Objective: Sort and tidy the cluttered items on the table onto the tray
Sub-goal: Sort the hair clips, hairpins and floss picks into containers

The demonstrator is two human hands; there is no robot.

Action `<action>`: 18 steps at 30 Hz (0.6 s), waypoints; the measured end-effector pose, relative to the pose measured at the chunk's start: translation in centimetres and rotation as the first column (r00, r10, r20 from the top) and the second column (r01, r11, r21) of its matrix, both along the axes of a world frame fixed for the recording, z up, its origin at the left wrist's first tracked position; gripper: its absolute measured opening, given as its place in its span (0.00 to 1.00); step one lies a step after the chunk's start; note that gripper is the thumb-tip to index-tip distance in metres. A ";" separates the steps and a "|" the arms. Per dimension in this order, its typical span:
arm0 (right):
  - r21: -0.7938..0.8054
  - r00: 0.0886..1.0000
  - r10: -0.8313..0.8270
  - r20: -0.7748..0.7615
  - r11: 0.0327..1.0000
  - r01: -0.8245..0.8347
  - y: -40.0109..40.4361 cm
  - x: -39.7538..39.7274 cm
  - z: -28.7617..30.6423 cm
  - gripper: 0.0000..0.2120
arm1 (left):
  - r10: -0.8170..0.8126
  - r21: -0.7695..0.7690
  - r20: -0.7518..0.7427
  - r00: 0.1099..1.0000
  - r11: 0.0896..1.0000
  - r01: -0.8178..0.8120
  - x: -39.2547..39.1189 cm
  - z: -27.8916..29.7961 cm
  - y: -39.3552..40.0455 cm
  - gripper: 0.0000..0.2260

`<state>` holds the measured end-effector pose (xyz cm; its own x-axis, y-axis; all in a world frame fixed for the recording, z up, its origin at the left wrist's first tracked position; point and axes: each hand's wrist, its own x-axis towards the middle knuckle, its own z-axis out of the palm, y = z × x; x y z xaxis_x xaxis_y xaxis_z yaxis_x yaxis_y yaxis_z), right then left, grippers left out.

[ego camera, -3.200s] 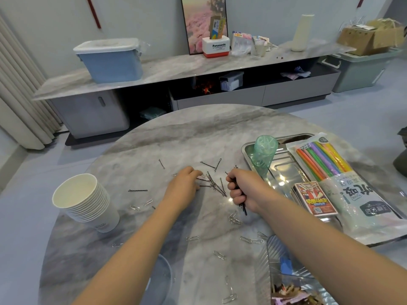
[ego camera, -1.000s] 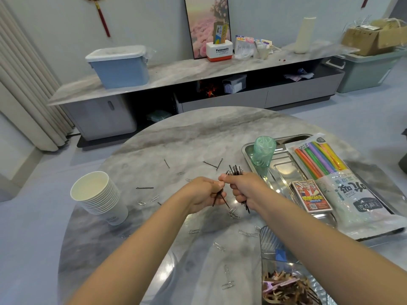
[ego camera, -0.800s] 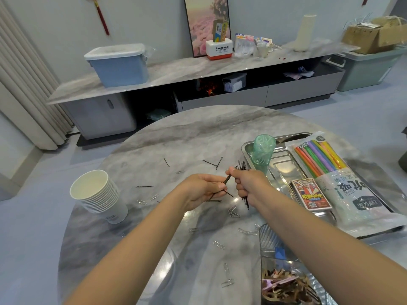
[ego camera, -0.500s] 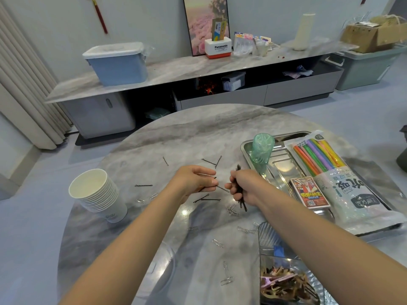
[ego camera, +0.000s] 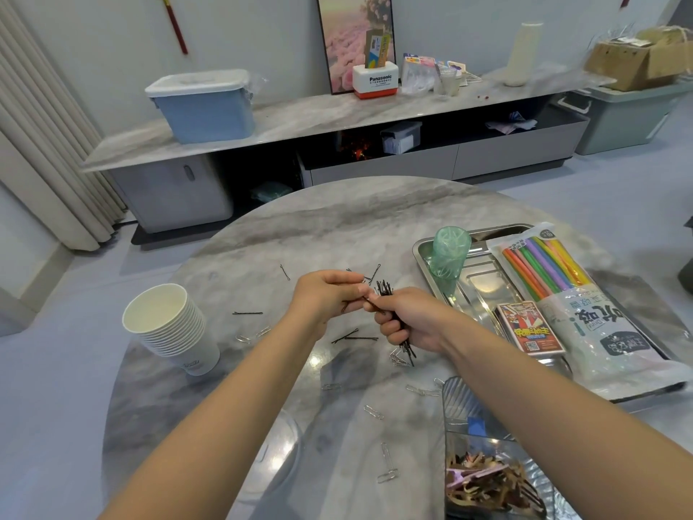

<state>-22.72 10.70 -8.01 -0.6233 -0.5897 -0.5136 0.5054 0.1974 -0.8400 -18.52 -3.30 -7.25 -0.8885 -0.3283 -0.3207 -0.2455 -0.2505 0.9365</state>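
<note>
My right hand [ego camera: 408, 320] is closed around a bundle of black hairpins [ego camera: 384, 289] above the table's middle. My left hand [ego camera: 328, 296] pinches one hairpin and holds it against that bundle. More loose hairpins [ego camera: 354, 336] lie on the marble table [ego camera: 337, 227] below my hands, one [ego camera: 247, 313] to the left, others behind my hands. Silver paper clips [ego camera: 375, 411] are scattered toward the near edge. The metal tray [ego camera: 423, 249] on the right holds a green plastic cup [ego camera: 448, 255], a straw pack [ego camera: 562, 290] and a card box [ego camera: 528, 326].
A stack of white paper cups [ego camera: 168, 328] stands at the table's left. A clear container with hair clips [ego camera: 487, 478] sits at the near right edge. A long sideboard with a blue bin [ego camera: 204, 105] runs along the far wall.
My left hand picked up hairpins from the table and brought them to the bundle in my right hand. The pile of loose hairpins has shrunk.
</note>
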 end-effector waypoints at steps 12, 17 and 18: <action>-0.132 0.958 -0.217 0.188 0.961 0.244 -0.2 -0.3 0.4 0.10 | -0.006 0.046 0.189 0.982 0.999 -0.002 -0.1 1.1 0.3 0.02; -0.100 0.969 -0.201 0.143 0.971 0.216 -0.1 -0.2 0.5 0.09 | -0.024 -0.052 0.215 0.976 0.998 0.036 -0.3 1.8 0.6 0.01; -0.094 0.973 -0.191 0.131 0.975 0.204 -0.1 -0.2 0.5 0.09 | -0.039 -0.082 0.201 0.979 0.995 0.057 -0.3 1.9 0.6 0.01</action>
